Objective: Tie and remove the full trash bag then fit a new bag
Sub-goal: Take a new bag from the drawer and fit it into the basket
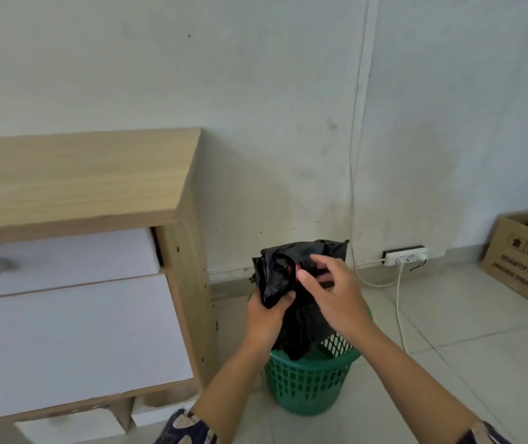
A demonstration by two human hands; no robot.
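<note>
A crumpled black trash bag point(301, 325) hangs above a green mesh bin point(307, 384) on the floor, its lower end reaching into the bin's mouth. My left hand point(264, 317) grips the bag's left side from below. My right hand point(333, 293) holds the bag's upper part, fingers curled over the gathered plastic near a small red spot. The inside of the bin is mostly hidden by the bag.
A wooden cabinet point(89, 187) with white drawers stands close on the left of the bin. A white power strip point(405, 257) lies by the wall, its cable trailing over the tiled floor to the right. A cardboard box point(525, 267) sits at far right.
</note>
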